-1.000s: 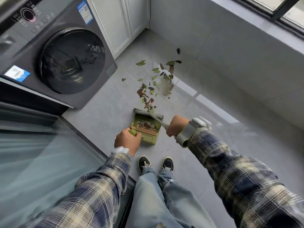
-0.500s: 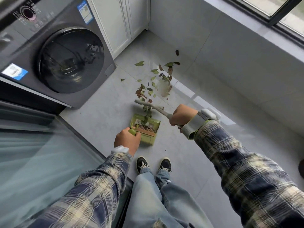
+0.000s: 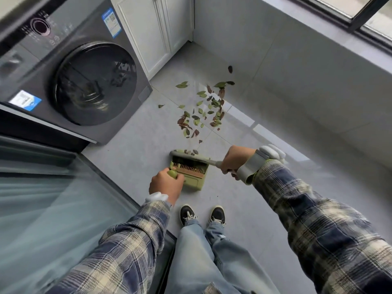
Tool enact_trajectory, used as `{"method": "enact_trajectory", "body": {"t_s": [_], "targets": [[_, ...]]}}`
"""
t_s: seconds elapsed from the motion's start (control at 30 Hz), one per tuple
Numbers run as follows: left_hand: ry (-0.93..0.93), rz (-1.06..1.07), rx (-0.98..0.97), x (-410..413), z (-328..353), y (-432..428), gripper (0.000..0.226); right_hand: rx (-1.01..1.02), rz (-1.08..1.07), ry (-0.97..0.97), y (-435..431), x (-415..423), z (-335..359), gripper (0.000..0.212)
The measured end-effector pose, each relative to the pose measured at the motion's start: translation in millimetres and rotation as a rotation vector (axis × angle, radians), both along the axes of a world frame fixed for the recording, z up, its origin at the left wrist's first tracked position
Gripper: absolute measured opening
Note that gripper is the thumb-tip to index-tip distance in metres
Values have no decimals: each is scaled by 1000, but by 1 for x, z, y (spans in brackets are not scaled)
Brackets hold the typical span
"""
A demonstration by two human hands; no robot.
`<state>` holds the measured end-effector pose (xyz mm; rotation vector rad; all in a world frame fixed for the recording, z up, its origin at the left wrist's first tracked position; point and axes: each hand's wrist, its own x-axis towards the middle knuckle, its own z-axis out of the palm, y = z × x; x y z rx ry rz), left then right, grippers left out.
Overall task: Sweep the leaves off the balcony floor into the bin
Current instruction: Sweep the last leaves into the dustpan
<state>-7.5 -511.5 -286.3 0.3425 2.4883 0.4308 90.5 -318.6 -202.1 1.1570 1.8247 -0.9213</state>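
Observation:
Green and brown leaves (image 3: pixel 201 109) lie scattered on the grey tiled floor ahead of me. A green dustpan (image 3: pixel 192 177) stands on the floor in front of my feet, and my left hand (image 3: pixel 166 183) grips its green handle. My right hand (image 3: pixel 235 160) grips the grey handle of a small broom (image 3: pixel 191 155). The broom head lies across the dustpan's mouth, with a few leaves along its far edge. The pan's inside is mostly hidden behind the broom and its brown comb teeth. No bin is in view.
A dark front-loading washing machine (image 3: pixel 84 81) stands at the left. White cabinet doors (image 3: pixel 157 28) are behind it. A glass sliding door (image 3: pixel 53 198) runs along my left. A low grey wall (image 3: pixel 297 71) under a window borders the right. My shoes (image 3: pixel 201 215) are just behind the dustpan.
My right hand drew the broom from the near edge of the leaf pile back to the dustpan's mouth, pulling a few leaves with it. The left hand and dustpan stayed in place.

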Motion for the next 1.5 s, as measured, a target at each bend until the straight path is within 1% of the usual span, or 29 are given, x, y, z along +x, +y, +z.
{"method": "enact_trajectory", "body": {"t_s": [0.13,0.27,0.33,0.47,0.5,0.57,0.63,0.7,0.87,0.93,1.03,1.13,1.23,1.3,1.37,1.43,1.5], "targets": [[0,-17,1,0,0,0,22,-14,-60,53,19,2,21,11],[-1,-13,11,-1,-1,3,24,22,-127,95,23,-2,20,22],[3,-14,10,-1,-2,3,24,46,-163,126,22,-9,13,27],[-5,-9,10,-1,-3,2,27,89,-217,175,14,-21,-15,29],[-4,-9,10,-2,-4,2,28,91,-226,205,10,-24,-23,29],[0,-3,11,-4,-4,3,25,124,-204,227,3,-28,-38,22],[-7,-14,3,-5,-4,5,20,159,-176,170,-4,-29,-50,22],[-6,-25,0,-6,-4,5,18,153,-151,117,-9,-28,-58,23],[15,-19,6,-5,-7,0,20,38,-92,23,-1,-12,-37,20],[17,-19,1,-6,-7,-1,20,26,-110,29,14,-8,-19,21],[13,-30,2,-5,-6,1,22,29,-135,56,29,-5,8,15],[12,-38,12,-3,-5,3,19,57,-137,90,28,-6,13,15],[23,-46,20,-3,-4,4,12,66,-154,121,21,-13,1,17],[24,-42,15,-4,-5,3,11,70,-172,139,14,-19,-13,18],[17,-40,16,-4,-5,5,11,83,-189,141,8,-22,-28,15],[12,-36,14,-4,-6,5,12,117,-158,117,-1,-25,-43,9],[22,-27,11,-4,-6,5,17,149,-105,97,-8,-24,-53,10]]}}
